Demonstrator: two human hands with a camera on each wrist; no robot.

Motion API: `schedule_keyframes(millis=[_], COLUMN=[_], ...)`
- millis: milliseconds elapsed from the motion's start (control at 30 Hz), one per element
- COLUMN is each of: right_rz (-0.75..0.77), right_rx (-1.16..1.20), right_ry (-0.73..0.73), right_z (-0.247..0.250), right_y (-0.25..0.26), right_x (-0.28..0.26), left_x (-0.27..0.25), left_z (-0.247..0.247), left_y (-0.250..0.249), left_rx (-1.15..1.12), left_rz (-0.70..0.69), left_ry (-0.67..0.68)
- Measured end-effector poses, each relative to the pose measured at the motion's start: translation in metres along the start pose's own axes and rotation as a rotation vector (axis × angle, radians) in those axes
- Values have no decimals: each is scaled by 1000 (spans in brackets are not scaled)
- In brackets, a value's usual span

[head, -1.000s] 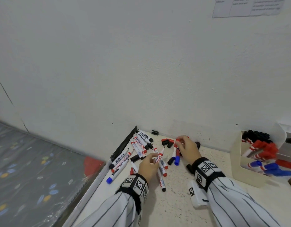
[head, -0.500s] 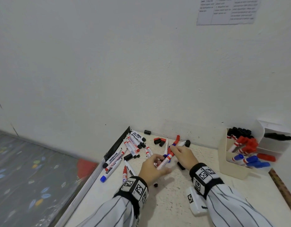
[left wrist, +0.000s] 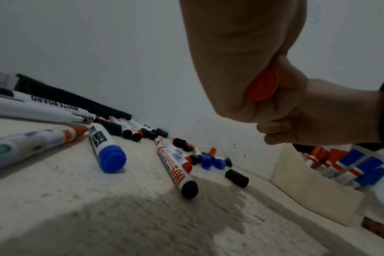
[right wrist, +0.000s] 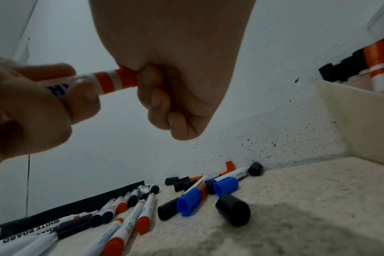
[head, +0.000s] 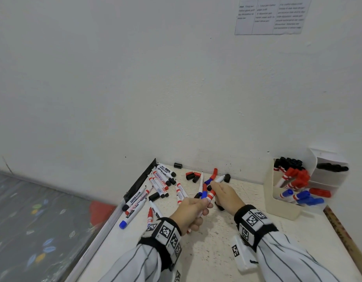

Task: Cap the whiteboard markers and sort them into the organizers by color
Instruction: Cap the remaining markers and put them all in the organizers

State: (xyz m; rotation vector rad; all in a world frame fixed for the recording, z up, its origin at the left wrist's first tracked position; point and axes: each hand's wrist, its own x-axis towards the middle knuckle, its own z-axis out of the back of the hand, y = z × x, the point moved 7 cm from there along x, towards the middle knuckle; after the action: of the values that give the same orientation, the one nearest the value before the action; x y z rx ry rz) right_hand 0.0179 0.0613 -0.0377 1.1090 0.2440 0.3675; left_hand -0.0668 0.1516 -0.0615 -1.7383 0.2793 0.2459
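The left hand [head: 191,210] is closed around the white barrel of a red whiteboard marker [right wrist: 112,80], held clear above the desk [head: 216,251] near the middle of the scatter. The right hand [head: 223,195] has its fingers curled over the marker's front end, where the red cap [left wrist: 261,86] sits inside the fist (how far the cap is seated cannot be told from these views).

Such a marker should handle as a light, stiff plastic tube, smooth enough to twist in a loose grip. A firm hold at mid-barrel with 1 hand, and on the cap with the other, looks right for pressing the 2 parts together along the axis. It is not fragile, though the bare tip could stain fingers.

In the head view, the marker's long axis runs from lower left to upper right, capped end toward the right hand and roughly toward the wall. In the right wrist view it lies close to level.

Left of the hands, loose markers [head: 155,183] and caps lie on the desk. At the right stands the cream organizer [head: 285,206], already holding black, red and blue markers in separate sections.
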Motion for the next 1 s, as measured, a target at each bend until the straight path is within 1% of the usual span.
schedule_keyframes(millis=[67,100,167,200,233,267,300,367,400,433,467,500,600,667,733,767,800,833,867,933,1000], right_rz=[20,41,99,121,132,138,144,166,168,154,123,85,-13,-71,-92,-98,-110,-116,-119,-123,-147], right_rx=[-36,-77,-168,-187,-183,-158,-133,-108,-127,-178,-248,-317,-417,-410,-411,-399,-375,-360,-357,-381,-461], right_ry=[56,81,91,66,18,-50,-134,-315,-400,-471,-528,-573,-615,-622,-661,-696,-729,-756,-775,-777,-700], right_z=[2,5,18,29,43,60,80,122,143,162,180,195,225,233,237,240,242,244,246,248,242], right_y=[3,7,18,24,28,30,34,40,40,40,39,37,24,12,3,0,-3,-4,-5,-8,-14], right_x=[0,-2,-3,-3,-1,0,0,-2,-3,-6,-9,-13,-20,-22,-22,-23,-23,-24,-23,-19,-13], left_x=[5,8,15,19,23,29,33,40,40,39,39,41,45,50,49,52,53,56,56,56,59], left_z=[-2,-1,1,4,9,18,30,58,67,74,77,80,84,84,78,79,79,77,75,75,77], left_y=[0,-2,-8,-10,-12,-10,-8,-2,-1,2,4,8,15,15,16,20,20,24,24,26,27], left_rx=[0,44,189,270,349,423,510,740,850,919,942,955,964,938,937,958,955,977,981,920,870], left_rz=[0,-25,-88,-110,-118,-114,-94,13,86,164,232,270,321,301,301,343,336,359,343,359,339], left_ry=[-2,-23,-78,-103,-141,-208,-305,-514,-582,-614,-622,-628,-652,-655,-605,-578,-560,-520,-497,-489,-503])
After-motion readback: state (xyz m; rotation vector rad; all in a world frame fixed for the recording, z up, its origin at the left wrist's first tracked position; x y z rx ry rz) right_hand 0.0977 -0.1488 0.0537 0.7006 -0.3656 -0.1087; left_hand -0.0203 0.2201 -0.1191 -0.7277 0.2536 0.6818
